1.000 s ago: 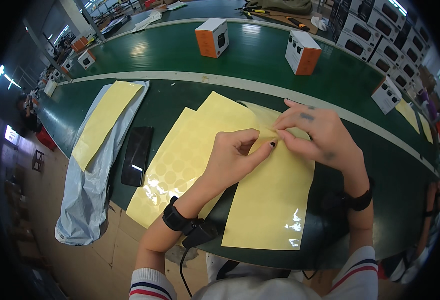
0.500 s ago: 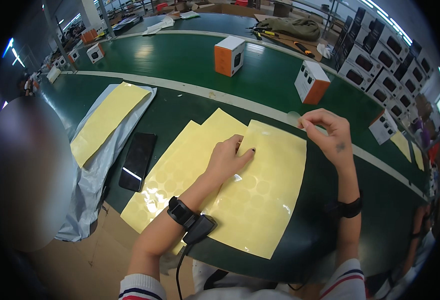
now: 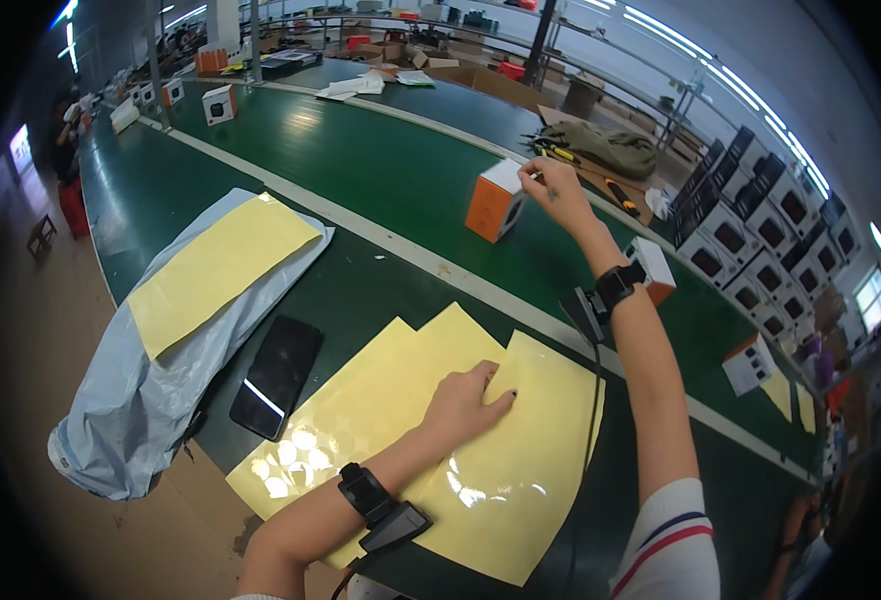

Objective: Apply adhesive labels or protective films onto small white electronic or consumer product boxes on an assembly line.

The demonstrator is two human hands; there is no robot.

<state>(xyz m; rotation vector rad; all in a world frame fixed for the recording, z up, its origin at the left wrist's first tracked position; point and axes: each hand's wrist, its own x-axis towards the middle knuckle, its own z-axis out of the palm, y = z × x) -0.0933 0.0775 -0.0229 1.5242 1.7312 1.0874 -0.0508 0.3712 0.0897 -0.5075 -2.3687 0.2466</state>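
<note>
My right hand reaches out to a white-and-orange box on the green conveyor. Its thumb and forefinger are pinched at the box's upper right edge; the clear round sticker seen in them earlier is hard to make out now. My left hand lies with thumb and fingers apart on yellow sticker sheets, which overlap one another on the dark table. Faint round outlines and shiny round spots show on the sheets.
Left of the sheets lie a black phone and a grey plastic bag with another yellow sheet on it. More boxes stand along the conveyor. Stacked boxes rise at right. A cable hangs from my right wrist.
My right hand has moved forward and left, from above the sheets' right side to the box, carrying a clear round sticker. My left hand stays on the sheets. The view has shifted.
</note>
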